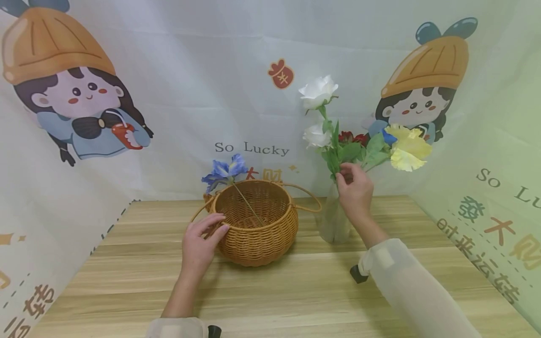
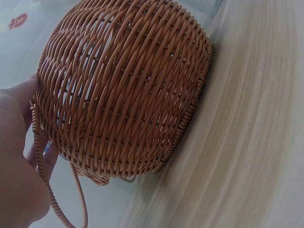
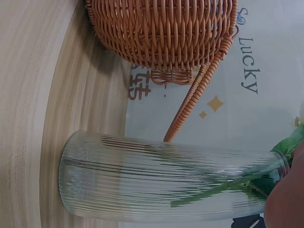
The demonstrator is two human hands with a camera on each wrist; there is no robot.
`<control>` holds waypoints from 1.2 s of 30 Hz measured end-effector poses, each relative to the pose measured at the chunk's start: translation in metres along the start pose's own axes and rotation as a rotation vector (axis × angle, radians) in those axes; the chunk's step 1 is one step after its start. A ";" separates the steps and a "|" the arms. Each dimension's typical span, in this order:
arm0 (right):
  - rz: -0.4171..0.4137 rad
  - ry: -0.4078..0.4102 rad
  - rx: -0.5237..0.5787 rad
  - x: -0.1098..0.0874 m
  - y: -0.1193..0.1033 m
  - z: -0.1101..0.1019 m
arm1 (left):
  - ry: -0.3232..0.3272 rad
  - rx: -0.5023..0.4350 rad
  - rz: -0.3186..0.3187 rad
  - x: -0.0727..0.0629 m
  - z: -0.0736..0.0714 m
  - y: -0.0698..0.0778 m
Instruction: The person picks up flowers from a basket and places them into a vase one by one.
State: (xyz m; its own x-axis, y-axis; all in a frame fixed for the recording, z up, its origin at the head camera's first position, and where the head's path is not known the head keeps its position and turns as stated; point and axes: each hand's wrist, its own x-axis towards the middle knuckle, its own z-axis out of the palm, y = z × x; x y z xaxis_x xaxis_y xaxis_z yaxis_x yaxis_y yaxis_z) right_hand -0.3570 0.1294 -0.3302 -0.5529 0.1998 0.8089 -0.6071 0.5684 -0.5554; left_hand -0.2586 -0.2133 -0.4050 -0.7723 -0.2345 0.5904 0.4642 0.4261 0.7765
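Observation:
My left hand (image 1: 199, 241) holds the near left rim of a round brown wicker basket (image 1: 258, 244), fingers and thumb at its edge beside the handle; the left wrist view shows the basket's woven side (image 2: 128, 90) close up. A blue artificial flower (image 1: 224, 171) leans in the basket, bloom over the back left rim and thin stem inside. At the mouth of a clear ribbed glass vase (image 3: 175, 178), my right hand (image 1: 356, 190) pinches the green stem of white roses (image 1: 319, 91). A green stem (image 3: 209, 192) reaches partway down inside the glass.
A yellow flower (image 1: 407, 148), a dark red flower (image 1: 352, 138) and a partly hidden blue one (image 1: 388, 136) lean out on the vase's right. The basket's loop handle (image 1: 310, 191) sticks out toward the vase. Behind the wooden table (image 1: 296, 295) hangs a printed cloth (image 1: 190, 70).

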 end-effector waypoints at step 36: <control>-0.037 0.029 0.038 -0.007 -0.002 -0.003 | 0.014 0.006 0.022 0.000 0.001 0.000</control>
State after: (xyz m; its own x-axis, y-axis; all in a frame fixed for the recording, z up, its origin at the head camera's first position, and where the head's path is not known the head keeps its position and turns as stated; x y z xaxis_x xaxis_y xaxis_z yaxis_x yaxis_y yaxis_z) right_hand -0.3505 0.1296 -0.3342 -0.5135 0.2028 0.8337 -0.6483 0.5448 -0.5319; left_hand -0.2589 -0.2126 -0.4051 -0.7558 -0.2368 0.6105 0.4784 0.4370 0.7617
